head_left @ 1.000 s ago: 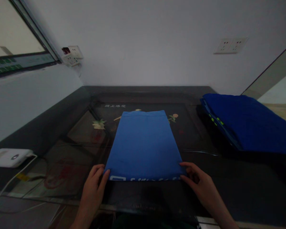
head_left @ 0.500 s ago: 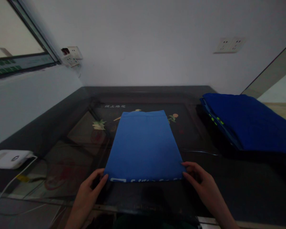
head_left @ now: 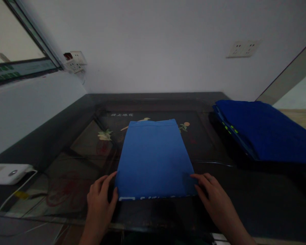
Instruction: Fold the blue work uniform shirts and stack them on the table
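A folded blue cloth [head_left: 154, 156] lies flat in the middle of the dark, glossy table [head_left: 244, 200], its narrower-looking end on the far side and a strip of white print [head_left: 153, 197] running along its near edge. The left hand [head_left: 99, 197] is at the near left corner, forefinger and thumb touching the cloth's left edge; its grip is apart, with a gap between the two fingertips. The right hand [head_left: 213, 192] is at the near right corner, forefinger on the right edge and thumb close to the corner; its grip is apart as well. Beyond and beside the cloth, the tabletop shows a floral picture [head_left: 105, 134] and a short line of pale characters [head_left: 122, 115]. To the right, well apart from the cloth, sits a pile of darker blue folded fabric [head_left: 267, 132] with small yellow-green marks [head_left: 230, 129] on its left side. At the left edge lies a white power bank [head_left: 7, 173] with a white cable [head_left: 14, 194] plugged into its right end. On the far wall [head_left: 153, 44], wall sockets [head_left: 243, 49] are fixed at the right, and more outlets [head_left: 75, 62] are near the left corner, beside a window [head_left: 12, 30].
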{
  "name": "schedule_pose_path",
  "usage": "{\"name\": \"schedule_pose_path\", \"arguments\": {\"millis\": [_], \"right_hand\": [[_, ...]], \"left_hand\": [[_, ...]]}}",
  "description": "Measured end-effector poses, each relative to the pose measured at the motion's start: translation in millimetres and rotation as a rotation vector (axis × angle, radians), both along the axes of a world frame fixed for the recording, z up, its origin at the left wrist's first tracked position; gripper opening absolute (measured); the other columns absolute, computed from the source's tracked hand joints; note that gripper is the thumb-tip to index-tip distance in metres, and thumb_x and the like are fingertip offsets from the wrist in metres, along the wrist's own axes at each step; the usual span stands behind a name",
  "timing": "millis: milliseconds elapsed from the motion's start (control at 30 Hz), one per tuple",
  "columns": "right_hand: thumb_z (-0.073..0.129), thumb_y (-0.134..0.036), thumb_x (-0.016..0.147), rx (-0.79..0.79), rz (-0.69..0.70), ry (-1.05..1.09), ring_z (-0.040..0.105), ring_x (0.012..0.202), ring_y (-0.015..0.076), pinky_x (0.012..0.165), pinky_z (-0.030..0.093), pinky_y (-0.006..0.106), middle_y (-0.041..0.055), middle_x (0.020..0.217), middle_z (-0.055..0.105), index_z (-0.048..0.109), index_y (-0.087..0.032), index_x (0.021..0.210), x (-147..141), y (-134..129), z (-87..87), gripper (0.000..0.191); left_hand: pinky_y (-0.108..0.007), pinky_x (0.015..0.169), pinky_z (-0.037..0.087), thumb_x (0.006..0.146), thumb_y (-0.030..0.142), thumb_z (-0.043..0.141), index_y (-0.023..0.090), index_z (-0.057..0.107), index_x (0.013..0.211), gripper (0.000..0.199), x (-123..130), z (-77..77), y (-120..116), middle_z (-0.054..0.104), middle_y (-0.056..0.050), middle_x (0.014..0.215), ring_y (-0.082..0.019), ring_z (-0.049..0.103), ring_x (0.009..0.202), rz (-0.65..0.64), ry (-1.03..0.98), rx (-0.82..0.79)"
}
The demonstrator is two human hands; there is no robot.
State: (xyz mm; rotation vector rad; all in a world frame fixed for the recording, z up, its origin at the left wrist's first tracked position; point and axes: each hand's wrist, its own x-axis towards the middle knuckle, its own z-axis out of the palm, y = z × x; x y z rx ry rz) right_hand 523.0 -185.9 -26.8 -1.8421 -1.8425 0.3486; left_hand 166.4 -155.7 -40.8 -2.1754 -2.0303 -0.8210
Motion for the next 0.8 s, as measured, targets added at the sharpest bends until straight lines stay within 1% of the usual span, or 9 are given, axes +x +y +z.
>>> {"name": "schedule_pose_path", "arguments": {"millis": [67,133,233,300,433,500,600,700,800], "right_hand": [[0.041,-0.03,0.092,0.083,-0.006,-0.021,0.059,0.104,0.0255,0.089,0.052,0.045,0.0112,0.112,0.061,0.063,-0.023,0.115,-12,5,7.0,0.033],[0.04,-0.03,0.094,0.134,0.058,-0.05,0.054,0.117,0.0258,0.098,0.048,0.045,0.0116,0.126,0.056,0.06,-0.023,0.123,-28,13,9.4,0.036],[0.042,-0.032,0.095,0.098,0.201,-0.148,0.037,0.135,0.0275,0.106,0.041,0.049,0.0086,0.147,0.041,0.05,-0.025,0.137,-48,25,0.2,0.043],[0.046,-0.039,0.094,0.052,0.243,-0.229,0.028,0.14,0.0293,0.108,0.036,0.052,0.0079,0.153,0.031,0.042,-0.027,0.143,-52,31,-11.0,0.051],[0.046,-0.047,0.093,0.024,0.269,-0.326,0.025,0.142,0.029,0.11,0.03,0.057,0.0054,0.156,0.022,0.026,-0.036,0.148,-40,32,-28.2,0.061],[0.044,-0.047,0.094,0.031,0.263,-0.348,0.025,0.142,0.029,0.11,0.026,0.061,0.0039,0.156,0.021,0.021,-0.038,0.149,-34,31,-31.2,0.06],[0.043,-0.045,0.094,0.027,0.261,-0.355,0.024,0.142,0.0294,0.11,0.019,0.065,0.0035,0.156,0.021,0.02,-0.038,0.149,-30,30,-30.9,0.059],[0.045,-0.041,0.093,-0.009,0.277,-0.313,0.024,0.142,0.0298,0.109,0.016,0.067,0.0038,0.155,0.024,0.027,-0.037,0.148,-30,32,-27.1,0.057],[0.045,-0.038,0.092,-0.025,0.265,-0.168,0.026,0.142,0.0285,0.11,0.024,0.062,0.0056,0.154,0.03,0.036,-0.031,0.145,-24,29,-20.3,0.054]], "left_hand": [[-0.047,0.093,0.045,0.088,0.027,0.047,0.023,0.06,0.119,0.033,16,5.2,0,0.057,-0.012,0.122,-0.028,0.053,0.112,-0.064,0.039,0.084],[-0.047,0.103,0.039,0.091,0.023,0.044,0.025,0.058,0.122,0.034,37,10.7,3,0.052,-0.009,0.133,-0.026,0.047,0.123,-0.191,0.056,0.087],[-0.05,0.111,0.03,0.095,0.024,0.04,0.03,0.048,0.136,0.042,63,11.4,11,0.042,-0.005,0.147,-0.025,0.035,0.137,-0.35,0.141,-0.018],[-0.052,0.112,0.029,0.096,0.029,0.039,0.032,0.039,0.143,0.047,68,6.5,19,0.035,-0.004,0.152,-0.026,0.028,0.141,-0.36,0.215,-0.086],[-0.052,0.112,0.029,0.096,0.037,0.039,0.036,0.026,0.148,0.053,58,-3.2,28,0.027,-0.001,0.155,-0.026,0.026,0.142,-0.341,0.316,-0.149],[-0.053,0.112,0.028,0.096,0.04,0.039,0.038,0.022,0.148,0.055,50,-5.0,29,0.025,-0.001,0.156,-0.025,0.026,0.142,-0.33,0.333,-0.161],[-0.055,0.112,0.027,0.096,0.041,0.038,0.039,0.023,0.148,0.054,43,-5.7,29,0.025,0.0,0.156,-0.025,0.026,0.142,-0.29,0.308,-0.181],[-0.057,0.113,0.021,0.096,0.042,0.037,0.04,0.027,0.146,0.052,37,-5.5,29,0.026,0.001,0.156,-0.026,0.022,0.143,-0.3,0.214,-0.241],[-0.055,0.114,0.02,0.094,0.046,0.04,0.036,0.031,0.146,0.054,27,-2.8,39,0.021,-0.002,0.157,-0.026,0.021,0.144,-0.332,-0.066,-0.336]]}}
